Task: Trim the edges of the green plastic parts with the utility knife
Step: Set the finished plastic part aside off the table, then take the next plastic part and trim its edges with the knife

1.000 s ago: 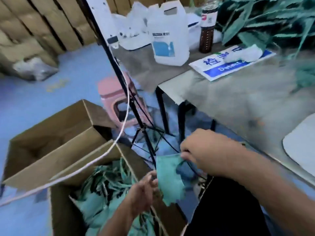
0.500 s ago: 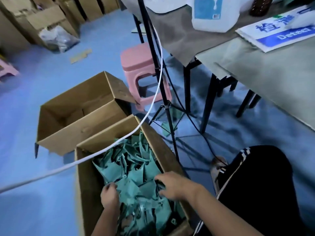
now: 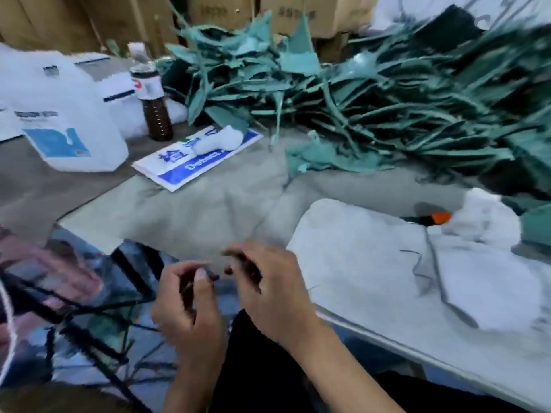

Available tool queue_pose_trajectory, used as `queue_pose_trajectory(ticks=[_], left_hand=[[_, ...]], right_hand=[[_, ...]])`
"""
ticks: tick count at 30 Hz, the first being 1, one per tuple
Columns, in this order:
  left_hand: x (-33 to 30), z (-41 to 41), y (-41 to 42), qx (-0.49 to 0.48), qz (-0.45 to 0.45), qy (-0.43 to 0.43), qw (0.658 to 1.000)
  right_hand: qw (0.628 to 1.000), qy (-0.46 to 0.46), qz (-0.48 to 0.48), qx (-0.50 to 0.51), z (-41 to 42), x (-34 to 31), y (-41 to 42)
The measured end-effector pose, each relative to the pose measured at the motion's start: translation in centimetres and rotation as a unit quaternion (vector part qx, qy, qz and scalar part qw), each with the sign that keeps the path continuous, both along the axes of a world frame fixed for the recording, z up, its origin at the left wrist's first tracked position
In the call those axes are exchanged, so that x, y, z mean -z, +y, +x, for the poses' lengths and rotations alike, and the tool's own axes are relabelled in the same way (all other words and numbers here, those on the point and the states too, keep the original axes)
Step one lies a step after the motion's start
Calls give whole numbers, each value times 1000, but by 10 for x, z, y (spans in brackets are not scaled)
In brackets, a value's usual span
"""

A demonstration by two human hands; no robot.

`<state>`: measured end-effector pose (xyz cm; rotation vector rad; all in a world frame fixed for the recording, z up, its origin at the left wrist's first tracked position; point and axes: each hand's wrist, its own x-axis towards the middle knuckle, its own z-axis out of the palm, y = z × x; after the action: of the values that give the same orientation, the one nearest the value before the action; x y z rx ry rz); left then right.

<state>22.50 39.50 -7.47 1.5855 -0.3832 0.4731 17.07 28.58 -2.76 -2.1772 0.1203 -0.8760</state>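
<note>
While both hands hang in the lower middle of the frame, just off the near edge of the table (image 3: 208, 210), motion blur makes their grip hard to read: the left hand (image 3: 190, 308) has its fingers curled inward with the thumb up, the right hand (image 3: 268, 290) has its fingers bent toward it, and something small and dark seems to sit between their fingertips, though I cannot tell whether either hand really holds it. Across the upper right lies a big heap of green plastic parts (image 3: 372, 96), smeared by blur and cut off by the right edge. A utility knife (image 3: 429, 218) with an orange tip rests at right of center, partly hidden by a crumpled white cloth (image 3: 483, 219), beside a white board (image 3: 372, 257). At upper left stand a white jug (image 3: 68, 120) and a dark bottle (image 3: 153, 105), with a blue and white sign (image 3: 190, 162) lying flat near them. Cardboard boxes (image 3: 298, 13) fill the top edge. The lower left is too blurred to make out.
</note>
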Motion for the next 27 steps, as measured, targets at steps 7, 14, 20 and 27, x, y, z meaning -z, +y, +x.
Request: queue_pose_trajectory(ticks=[7, 14, 20, 27], left_hand=[[-60, -48, -198, 198, 7, 4, 980], [-56, -69, -318, 271, 156, -2, 950], [-44, -61, -363, 273, 209, 59, 937], [-61, 1, -363, 75, 412, -202, 885]], right_hand=[[935, 21, -45, 351, -100, -28, -167], [797, 357, -85, 480, -144, -43, -254], [738, 400, -120, 530, -134, -60, -289], [749, 529, -236, 323, -93, -52, -310]])
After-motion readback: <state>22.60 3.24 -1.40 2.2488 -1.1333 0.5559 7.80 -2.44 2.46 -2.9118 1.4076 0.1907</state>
